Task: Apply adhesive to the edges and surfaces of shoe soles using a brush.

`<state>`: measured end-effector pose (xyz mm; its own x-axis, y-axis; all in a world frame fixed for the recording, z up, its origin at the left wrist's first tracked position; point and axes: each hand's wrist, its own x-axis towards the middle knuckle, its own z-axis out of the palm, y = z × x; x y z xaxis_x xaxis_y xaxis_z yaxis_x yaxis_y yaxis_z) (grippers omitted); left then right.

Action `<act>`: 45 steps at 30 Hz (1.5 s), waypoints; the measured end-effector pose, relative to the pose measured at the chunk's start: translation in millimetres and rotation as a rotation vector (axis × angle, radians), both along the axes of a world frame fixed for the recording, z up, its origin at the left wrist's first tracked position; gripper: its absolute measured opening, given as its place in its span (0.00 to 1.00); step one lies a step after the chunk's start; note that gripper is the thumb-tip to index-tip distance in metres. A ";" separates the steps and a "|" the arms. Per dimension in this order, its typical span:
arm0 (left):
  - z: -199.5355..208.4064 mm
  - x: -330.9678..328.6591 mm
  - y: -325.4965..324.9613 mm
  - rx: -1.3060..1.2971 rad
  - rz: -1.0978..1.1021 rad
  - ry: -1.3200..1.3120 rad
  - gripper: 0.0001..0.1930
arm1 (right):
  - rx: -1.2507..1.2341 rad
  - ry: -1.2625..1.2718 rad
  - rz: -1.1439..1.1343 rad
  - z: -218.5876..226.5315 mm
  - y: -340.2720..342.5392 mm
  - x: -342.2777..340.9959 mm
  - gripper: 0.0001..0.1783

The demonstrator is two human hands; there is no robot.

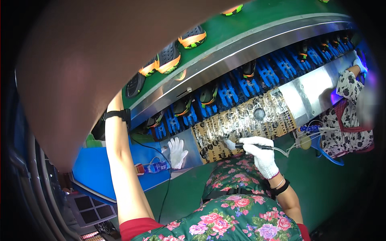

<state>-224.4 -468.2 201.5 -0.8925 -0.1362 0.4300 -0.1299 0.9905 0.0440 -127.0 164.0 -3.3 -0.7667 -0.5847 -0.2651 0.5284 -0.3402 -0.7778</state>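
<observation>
My right hand (263,156), in a white glove, is closed around the dark handle of a brush (252,146). A thin pale tube (281,151) trails from the handle to the right. The brush's whitish tip sits over a metal ledge covered with printed brown paper and clear tape (245,118). My left forearm (120,160) stretches forward, a black band at its wrist. A large blurred brown shape hides the left hand. Near that wrist, dark shoes with orange and green soles (169,58) stand on a green belt (257,18).
Blue racks (227,94), several holding dark shoes, line the ledge's far side. An empty white glove (177,152) lies left of the paper, near a blue-labelled bottle (158,167) on a blue surface (92,168). At right, another person's sleeve (349,85) and gloved hand show. A black cable hangs by my left arm.
</observation>
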 end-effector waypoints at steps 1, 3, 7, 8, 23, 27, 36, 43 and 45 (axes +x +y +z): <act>1.7 -12.0 4.5 -0.134 0.026 -0.044 0.20 | 0.004 -0.012 -0.007 -0.8 -0.1 0.3 0.13; 1.9 -27.9 23.2 -0.331 0.132 -0.118 0.18 | 0.032 0.015 -0.030 -3.4 0.3 0.9 0.13; 6.1 -39.6 59.2 -0.537 0.241 -0.206 0.13 | 0.034 0.001 -0.079 -11.0 3.0 2.1 0.13; 7.5 -41.0 62.9 -0.571 0.244 -0.238 0.12 | 0.013 -0.033 -0.084 -12.6 3.7 2.2 0.12; 10.3 -27.8 79.4 -0.520 0.040 -0.100 0.21 | 0.062 -0.019 -0.049 -14.0 13.7 -1.8 0.12; 0.9 -22.7 100.7 -0.149 0.069 -0.187 0.18 | 0.014 -0.038 0.005 -15.4 9.5 -2.2 0.12; -12.0 -21.8 143.4 0.630 0.411 -0.239 0.37 | -0.005 -0.044 0.008 -18.5 14.9 -6.6 0.13; -30.3 -31.9 193.4 0.391 0.238 -0.008 0.52 | -0.015 -0.059 0.035 -18.5 20.1 -13.5 0.12; -26.1 -43.6 207.0 0.529 0.254 -0.058 0.52 | 0.002 -0.059 0.021 -16.9 22.2 -17.4 0.12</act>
<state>-268.0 -261.2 175.4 -0.8238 -0.5318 0.1963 -0.3777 0.7732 0.5094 -144.5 186.3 -20.2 -0.7375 -0.5995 -0.3108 0.5801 -0.3270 -0.7460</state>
